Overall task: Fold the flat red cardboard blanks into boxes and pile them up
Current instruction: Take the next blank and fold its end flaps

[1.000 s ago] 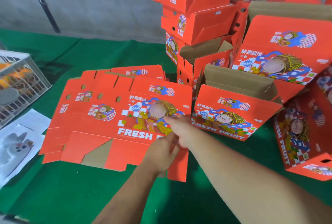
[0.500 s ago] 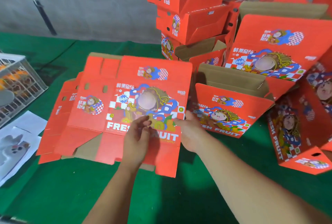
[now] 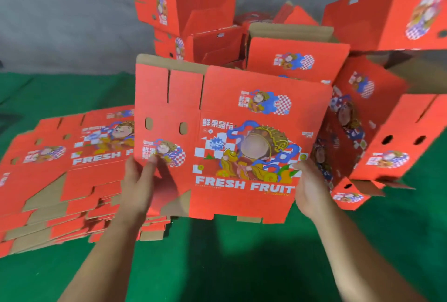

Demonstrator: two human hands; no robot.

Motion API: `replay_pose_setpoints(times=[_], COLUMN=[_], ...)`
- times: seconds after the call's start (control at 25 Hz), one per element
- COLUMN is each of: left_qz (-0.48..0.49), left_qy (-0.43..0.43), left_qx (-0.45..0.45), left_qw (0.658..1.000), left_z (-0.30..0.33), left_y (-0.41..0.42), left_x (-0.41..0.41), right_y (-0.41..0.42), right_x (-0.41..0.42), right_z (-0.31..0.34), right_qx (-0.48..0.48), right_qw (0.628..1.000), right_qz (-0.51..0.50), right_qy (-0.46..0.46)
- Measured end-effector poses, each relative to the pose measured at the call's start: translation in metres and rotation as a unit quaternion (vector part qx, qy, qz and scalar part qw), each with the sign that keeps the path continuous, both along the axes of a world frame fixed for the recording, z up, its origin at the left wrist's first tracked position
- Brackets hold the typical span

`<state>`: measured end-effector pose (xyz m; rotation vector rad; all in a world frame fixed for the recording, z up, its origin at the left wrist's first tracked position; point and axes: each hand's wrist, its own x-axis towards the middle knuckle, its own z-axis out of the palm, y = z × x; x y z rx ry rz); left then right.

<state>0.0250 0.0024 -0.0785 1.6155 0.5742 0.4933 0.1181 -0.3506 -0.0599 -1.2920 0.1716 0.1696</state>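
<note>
Centrally, a flat red blank (image 3: 232, 137) stands nearly upright, printed face toward the camera, lifted off the green desk (image 3: 217, 260). Left hand (image 3: 139, 185), at 8 o'clock of the blank: fingers clamped on its left edge, thumb on the print. Right hand (image 3: 308, 188), at 4 o'clock: fingers curled round the right edge. Stack of flat blanks (image 3: 60, 180) at 9 o'clock; folded boxes (image 3: 186, 6) piled from 12 to 3 o'clock.
</note>
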Motion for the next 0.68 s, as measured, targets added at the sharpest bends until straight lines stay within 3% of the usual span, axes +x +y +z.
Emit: replay_pose_setpoints(times=[0.16,0.24,0.32,0.44,0.56,0.68], left_qz=[-0.05,-0.102,-0.197,-0.144,-0.058,-0.092], left_qy=[-0.06,-0.041,0.017,0.031,0.007,0.005], left_qx=[-0.048,-0.018,-0.03,-0.048,-0.132,-0.168], left_qw=[0.996,0.994,0.98,0.988,0.99,0.981], left_z=[0.015,0.016,0.018,0.023,0.042,0.07], left_y=[-0.038,-0.045,-0.057,-0.078,-0.078,-0.067], left_x=[0.006,0.012,0.017,0.021,0.03,0.037], right_y=[-0.013,-0.013,-0.003,0.007,-0.002,-0.009], right_x=[0.001,-0.002,-0.009,-0.015,-0.014,-0.008], right_z=[0.005,0.008,0.013,0.019,0.034,0.06], right_qx=[-0.051,-0.035,-0.088,-0.178,-0.215,-0.277], right_qw=[0.992,0.996,0.993,0.978,0.97,0.951], right_qz=[-0.093,-0.041,0.009,-0.065,-0.108,-0.084], right_qy=[0.061,0.072,0.077,0.084,0.026,-0.11])
